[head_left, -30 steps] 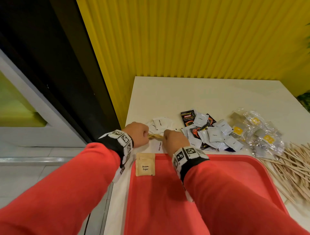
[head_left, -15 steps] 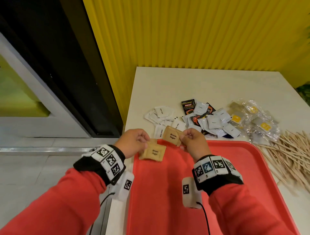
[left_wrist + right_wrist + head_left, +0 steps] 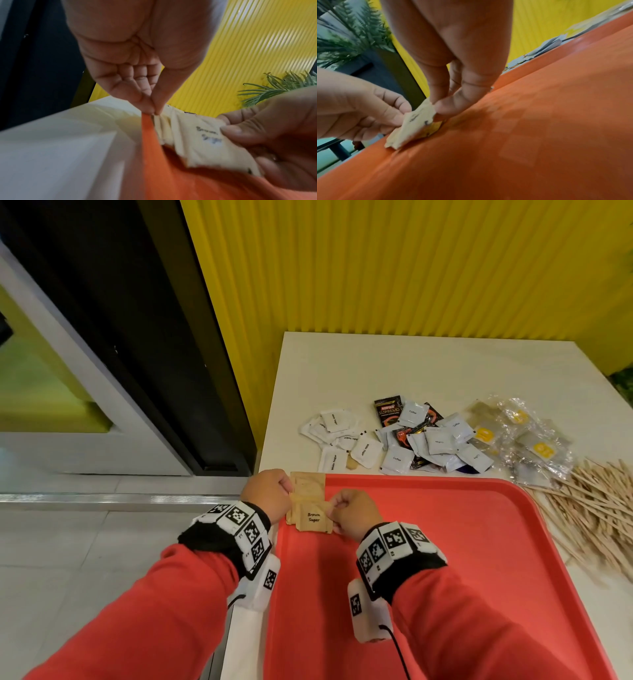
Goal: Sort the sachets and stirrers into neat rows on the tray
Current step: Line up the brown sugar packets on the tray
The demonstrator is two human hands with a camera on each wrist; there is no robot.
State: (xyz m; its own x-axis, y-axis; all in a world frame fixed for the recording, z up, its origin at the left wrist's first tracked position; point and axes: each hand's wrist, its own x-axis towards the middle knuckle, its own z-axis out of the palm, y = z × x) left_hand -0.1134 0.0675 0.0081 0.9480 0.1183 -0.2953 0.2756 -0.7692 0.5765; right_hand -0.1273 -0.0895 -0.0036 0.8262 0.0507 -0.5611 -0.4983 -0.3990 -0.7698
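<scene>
Tan brown sugar sachets [image 3: 309, 501] overlap in a short column at the far left corner of the red tray [image 3: 445, 542]. My left hand [image 3: 274, 491] pinches the left edge of the upper sachets [image 3: 158, 119]. My right hand [image 3: 349, 513] pinches the right edge of the nearest sachet [image 3: 315, 520], which reads "Brown Sugar" [image 3: 205, 136]. In the right wrist view that sachet [image 3: 414, 124] lies low on the tray floor [image 3: 522, 135] between thumb and finger.
Beyond the tray on the cream table [image 3: 411, 364] lie white sugar sachets [image 3: 342, 436], coffee sachets [image 3: 431, 440] and clear wrapped packets [image 3: 520, 436]. A heap of wooden stirrers [image 3: 596, 508] lies right of the tray. The table's left edge is beside my left hand.
Both hands came back from the pile with brown sugar sachets and lowered them onto the tray's far left corner, where they now overlap in a column.
</scene>
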